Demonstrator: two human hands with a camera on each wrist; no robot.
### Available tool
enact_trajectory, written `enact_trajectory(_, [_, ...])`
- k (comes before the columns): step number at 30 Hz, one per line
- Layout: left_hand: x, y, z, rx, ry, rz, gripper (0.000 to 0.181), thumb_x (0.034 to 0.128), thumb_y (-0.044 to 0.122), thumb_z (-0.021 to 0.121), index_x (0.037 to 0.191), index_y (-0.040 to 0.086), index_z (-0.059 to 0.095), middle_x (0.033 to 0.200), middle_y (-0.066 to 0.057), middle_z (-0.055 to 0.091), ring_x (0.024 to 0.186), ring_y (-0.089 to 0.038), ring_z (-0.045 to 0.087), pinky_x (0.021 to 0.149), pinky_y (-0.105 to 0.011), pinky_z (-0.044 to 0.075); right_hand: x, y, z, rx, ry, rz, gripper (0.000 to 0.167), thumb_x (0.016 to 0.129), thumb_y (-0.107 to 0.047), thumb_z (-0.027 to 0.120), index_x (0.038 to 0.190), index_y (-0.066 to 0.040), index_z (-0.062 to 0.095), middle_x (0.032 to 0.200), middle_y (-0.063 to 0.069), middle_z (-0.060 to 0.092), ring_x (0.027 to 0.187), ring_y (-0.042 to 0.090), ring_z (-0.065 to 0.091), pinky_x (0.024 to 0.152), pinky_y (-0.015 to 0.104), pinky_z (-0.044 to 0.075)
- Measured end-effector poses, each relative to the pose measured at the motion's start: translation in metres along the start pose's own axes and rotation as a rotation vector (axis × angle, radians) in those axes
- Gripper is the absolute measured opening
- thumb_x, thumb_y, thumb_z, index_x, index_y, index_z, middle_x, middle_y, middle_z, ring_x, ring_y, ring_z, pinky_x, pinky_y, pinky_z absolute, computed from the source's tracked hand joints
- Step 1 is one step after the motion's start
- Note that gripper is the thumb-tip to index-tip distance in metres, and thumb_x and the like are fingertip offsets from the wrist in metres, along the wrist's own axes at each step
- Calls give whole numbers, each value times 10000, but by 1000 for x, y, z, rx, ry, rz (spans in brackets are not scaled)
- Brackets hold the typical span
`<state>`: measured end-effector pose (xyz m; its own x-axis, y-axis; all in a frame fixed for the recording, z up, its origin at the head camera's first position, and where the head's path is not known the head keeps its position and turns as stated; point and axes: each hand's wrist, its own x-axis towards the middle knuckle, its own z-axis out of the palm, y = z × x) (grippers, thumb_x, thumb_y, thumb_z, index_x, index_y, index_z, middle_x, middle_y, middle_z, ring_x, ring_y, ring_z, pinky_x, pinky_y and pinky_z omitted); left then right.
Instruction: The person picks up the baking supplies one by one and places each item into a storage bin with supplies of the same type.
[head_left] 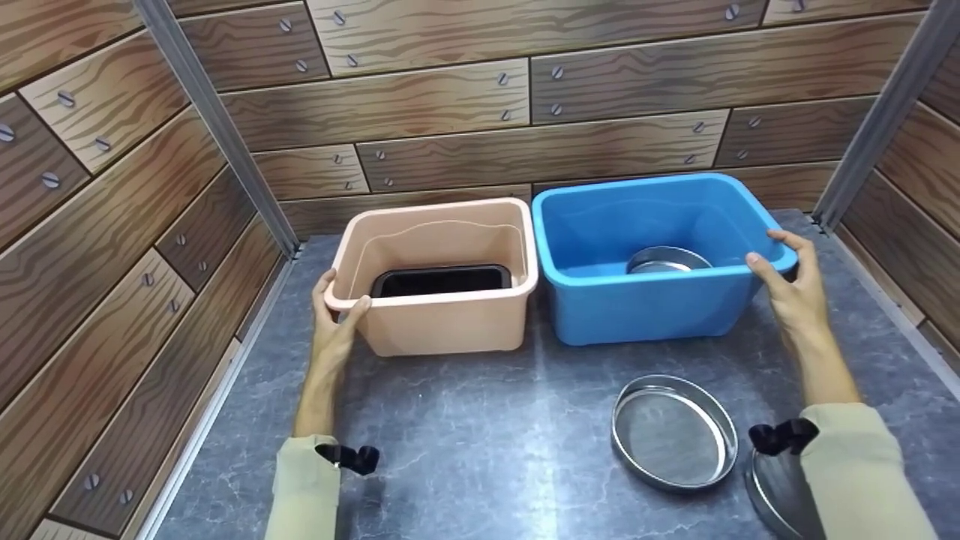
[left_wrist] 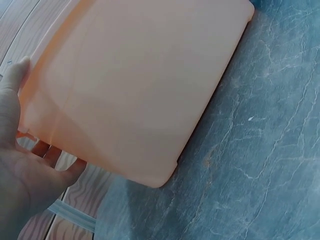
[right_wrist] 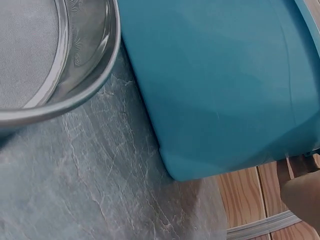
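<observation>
Peach bin (head_left: 450, 324), gripped at near-left rim corner by left hand (head_left: 332, 331), thumb spread; blue bin (head_left: 645, 309), likewise at near-right, by right hand (head_left: 799, 297).

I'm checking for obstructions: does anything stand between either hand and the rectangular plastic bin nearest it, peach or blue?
Nothing visible. The left hand grips the peach bin by its rim, the right hand the blue bin. A round metal mesh sieve lies in front of the blue bin, clear of both hands.
</observation>
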<state>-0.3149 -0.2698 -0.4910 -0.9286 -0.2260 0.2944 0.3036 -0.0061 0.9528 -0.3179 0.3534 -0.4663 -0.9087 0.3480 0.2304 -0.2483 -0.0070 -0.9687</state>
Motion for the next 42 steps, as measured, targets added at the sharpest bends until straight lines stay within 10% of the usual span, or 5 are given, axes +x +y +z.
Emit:
enact_trajectory(13, [-16, -10, -3, 26, 43, -4, 802, 977, 132, 720, 1610, 7, 245, 1608, -244, 354, 1511, -343, 318, 1257, -476, 225, 1, 2, -4, -77, 9, 10, 587, 964, -210, 747, 1488, -274, 489, 1523, 93, 346, 1359, 198, 373, 966, 107, 386])
enact_trajectory(23, [-52, -28, -4, 286, 46, -233, 670, 1011, 201, 683, 1512, -93, 350, 1494, -319, 445, 1404, -427, 435, 1169, -520, 365, -2, 0, -1, -76, 32, 17, 563, 958, -181, 743, 1468, -254, 515, 1514, 95, 364, 1329, 197, 390, 951, 102, 378])
enact_trajectory(29, [-65, -26, 12, 368, 75, -354, 502, 1043, 215, 601, 1391, -123, 470, 1266, -307, 635, 979, -340, 701, 807, -350, 587, -2, 2, 1, -39, 24, 9, 552, 956, -170, 748, 1455, -245, 525, 1490, 101, 380, 1301, 191, 404, 949, 116, 386])
enact_trajectory(42, [-94, 6, 88, 111, -566, -195, 374, 1054, 195, 617, 1318, -67, 579, 1207, -289, 685, 1061, -449, 694, 965, -600, 537, -2, 3, -2, -138, 23, -4, 562, 976, -231, 720, 1490, -264, 496, 1504, 107, 380, 1296, 187, 414, 943, 100, 378])
